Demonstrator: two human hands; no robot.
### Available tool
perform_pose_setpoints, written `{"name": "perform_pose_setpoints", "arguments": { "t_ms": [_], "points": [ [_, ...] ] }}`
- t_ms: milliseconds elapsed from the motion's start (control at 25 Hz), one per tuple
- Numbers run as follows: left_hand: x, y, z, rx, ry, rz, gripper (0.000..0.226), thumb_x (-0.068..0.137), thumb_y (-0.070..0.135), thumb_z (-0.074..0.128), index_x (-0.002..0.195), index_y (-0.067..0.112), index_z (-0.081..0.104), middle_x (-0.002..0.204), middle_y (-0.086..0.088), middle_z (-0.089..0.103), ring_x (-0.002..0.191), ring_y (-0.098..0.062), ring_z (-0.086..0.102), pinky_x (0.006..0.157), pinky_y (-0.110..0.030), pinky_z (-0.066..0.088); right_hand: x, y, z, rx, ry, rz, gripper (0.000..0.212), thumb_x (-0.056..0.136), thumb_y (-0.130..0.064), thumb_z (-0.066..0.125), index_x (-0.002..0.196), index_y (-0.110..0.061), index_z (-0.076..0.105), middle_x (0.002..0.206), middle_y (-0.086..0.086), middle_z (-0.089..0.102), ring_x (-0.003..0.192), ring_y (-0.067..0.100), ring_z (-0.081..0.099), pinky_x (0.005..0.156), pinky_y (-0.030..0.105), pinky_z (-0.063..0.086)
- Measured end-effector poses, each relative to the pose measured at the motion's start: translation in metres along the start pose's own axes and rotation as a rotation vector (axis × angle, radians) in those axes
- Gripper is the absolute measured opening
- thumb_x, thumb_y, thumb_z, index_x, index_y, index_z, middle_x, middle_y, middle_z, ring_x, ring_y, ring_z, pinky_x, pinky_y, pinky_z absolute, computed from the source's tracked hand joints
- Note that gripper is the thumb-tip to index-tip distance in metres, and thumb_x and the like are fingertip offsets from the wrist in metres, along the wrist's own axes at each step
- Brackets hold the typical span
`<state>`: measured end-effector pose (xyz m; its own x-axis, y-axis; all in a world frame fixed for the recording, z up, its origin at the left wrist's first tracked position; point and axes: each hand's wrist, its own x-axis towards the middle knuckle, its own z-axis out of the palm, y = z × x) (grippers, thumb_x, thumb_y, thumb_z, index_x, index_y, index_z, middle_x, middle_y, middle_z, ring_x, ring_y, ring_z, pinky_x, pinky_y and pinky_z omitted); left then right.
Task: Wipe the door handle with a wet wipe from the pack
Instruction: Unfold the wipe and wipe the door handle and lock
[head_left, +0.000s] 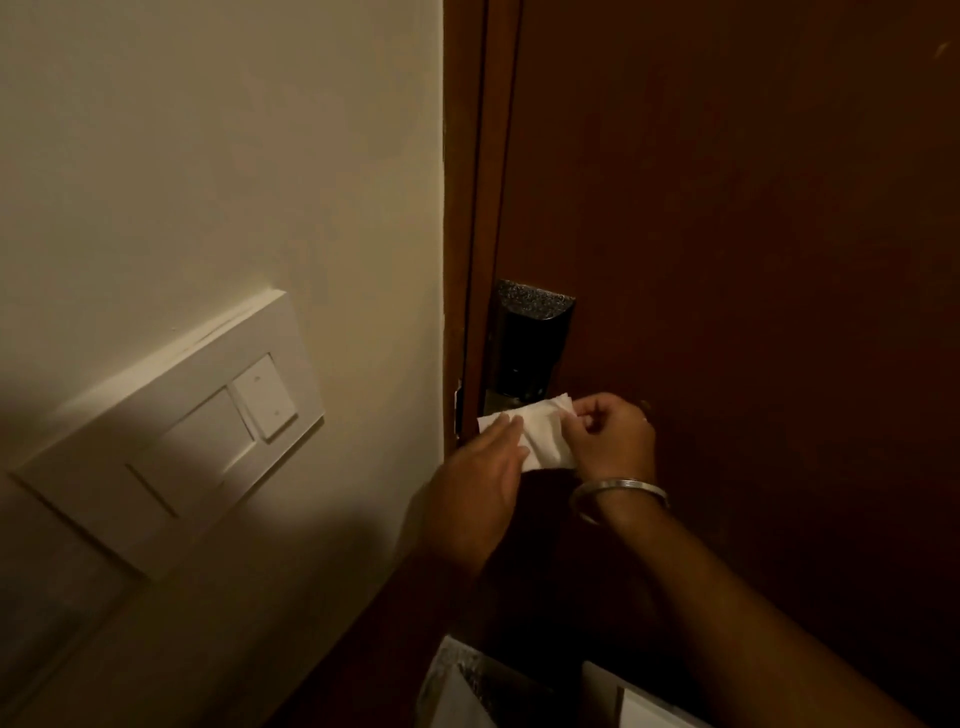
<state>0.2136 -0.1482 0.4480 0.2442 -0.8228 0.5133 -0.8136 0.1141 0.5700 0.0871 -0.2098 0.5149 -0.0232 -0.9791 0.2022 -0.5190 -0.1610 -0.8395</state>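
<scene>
Both hands, left hand (480, 483) and right hand (610, 434), pinch a white wipe (540, 436) spread below the dark lock plate (530, 345), hiding the door handle.

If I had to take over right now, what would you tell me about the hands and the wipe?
Left hand: fingers pinch the left side of the white wet wipe.
Right hand, metal bangle on the wrist: fingers pinch the wipe's upper right edge.
The wipe is held spread between both hands, in front of the brown door, just below the dark lock plate. The door handle itself is hidden behind the hands and wipe.
Done: a wipe is out and in hand.
Left: press it on the handle and rub it over. Something pale at the bottom edge may be the pack; too dim to tell.
</scene>
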Motion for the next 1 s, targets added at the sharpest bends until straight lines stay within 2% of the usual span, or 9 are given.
{"name": "perform_pose_setpoints", "arguments": {
  "t_ms": [80,120,200,280,360,480,600,800,1000],
  "points": [
    [0.001,-0.007,0.013,0.048,-0.084,0.048,0.035,0.095,0.02,0.057,0.129,0.017,0.051,0.137,-0.006,0.056,0.113,-0.021,0.061,0.094,-0.034,0.048,0.001,-0.003,-0.013,-0.044,0.01,-0.113,0.012,0.09,-0.024,0.066,0.096,-0.014,0.069,0.079,-0.01,0.061,0.081,0.016,0.066,0.065,0.025,0.054],
    [0.005,-0.012,0.014,0.092,-0.098,0.078,0.035,0.093,0.016,0.061,0.127,0.014,0.053,0.138,-0.009,0.054,0.113,-0.025,0.061,0.094,-0.039,0.049,0.002,-0.005,-0.023,-0.107,0.041,-0.247,0.017,0.093,-0.028,0.062,0.101,-0.015,0.068,0.087,-0.006,0.064,0.087,0.017,0.065,0.073,0.029,0.055],
    [0.016,-0.019,0.009,0.089,-0.136,0.107,0.037,0.091,0.01,0.064,0.126,0.009,0.054,0.138,-0.014,0.052,0.116,-0.031,0.058,0.097,-0.046,0.047,0.012,-0.013,-0.054,-0.307,0.132,-0.581,0.025,0.094,-0.032,0.054,0.105,-0.015,0.067,0.106,0.002,0.067,0.099,0.021,0.062,0.086,0.031,0.045],
    [0.026,-0.024,-0.004,0.035,-0.223,0.114,0.037,0.094,0.014,0.06,0.13,0.009,0.053,0.142,-0.014,0.049,0.124,-0.031,0.052,0.103,-0.046,0.041,0.036,-0.027,-0.089,-0.483,0.214,-0.843,0.031,0.093,-0.036,0.051,0.107,-0.015,0.067,0.121,0.007,0.064,0.111,0.025,0.058,0.092,0.034,0.038],
    [0.027,-0.03,-0.013,0.156,-0.257,0.275,0.038,0.092,0.013,0.063,0.129,0.01,0.055,0.14,-0.014,0.051,0.121,-0.03,0.055,0.1,-0.046,0.045,0.068,-0.045,-0.118,-0.622,0.289,-1.072,0.034,0.094,-0.038,0.051,0.111,-0.013,0.066,0.133,0.013,0.058,0.121,0.031,0.053,0.104,0.044,0.036],
    [0.02,-0.011,-0.005,0.333,-0.215,0.522,0.053,0.073,0.007,0.082,0.121,0.006,0.061,0.124,-0.017,0.064,0.112,-0.031,0.062,0.094,-0.046,0.05,0.109,-0.062,-0.14,-0.913,0.353,-1.316,0.046,0.096,-0.045,0.047,0.127,-0.013,0.059,0.149,0.019,0.044,0.136,0.038,0.041,0.115,0.053,0.025],
    [0.011,0.018,0.016,0.381,-0.265,0.651,0.051,0.07,0.013,0.084,0.116,0.004,0.063,0.113,-0.015,0.07,0.106,-0.029,0.065,0.094,-0.042,0.05,0.12,-0.061,-0.14,-1.21,0.371,-1.398,0.064,0.097,-0.059,0.032,0.145,-0.018,0.042,0.159,0.02,0.026,0.146,0.041,0.025,0.119,0.052,0.017],
    [0.036,-0.009,-0.021,0.415,-0.279,0.589,0.044,0.068,0.011,0.086,0.108,0.006,0.068,0.108,-0.015,0.072,0.101,-0.029,0.068,0.086,-0.041,0.056,0.125,-0.057,-0.132,-1.286,0.416,-1.458,0.077,0.095,-0.069,0.022,0.152,-0.019,0.031,0.161,0.022,0.019,0.148,0.042,0.02,0.12,0.052,0.012],
    [0.028,0.046,0.023,0.436,-0.376,0.614,0.025,0.069,0.025,0.087,0.08,0.009,0.072,0.069,-0.009,0.073,0.058,-0.021,0.069,0.052,-0.029,0.057,0.124,-0.057,-0.131,-1.315,0.476,-1.488,0.078,0.094,-0.07,0.02,0.152,-0.019,0.031,0.161,0.022,0.022,0.147,0.041,0.024,0.12,0.052,0.017]
  ]
}}
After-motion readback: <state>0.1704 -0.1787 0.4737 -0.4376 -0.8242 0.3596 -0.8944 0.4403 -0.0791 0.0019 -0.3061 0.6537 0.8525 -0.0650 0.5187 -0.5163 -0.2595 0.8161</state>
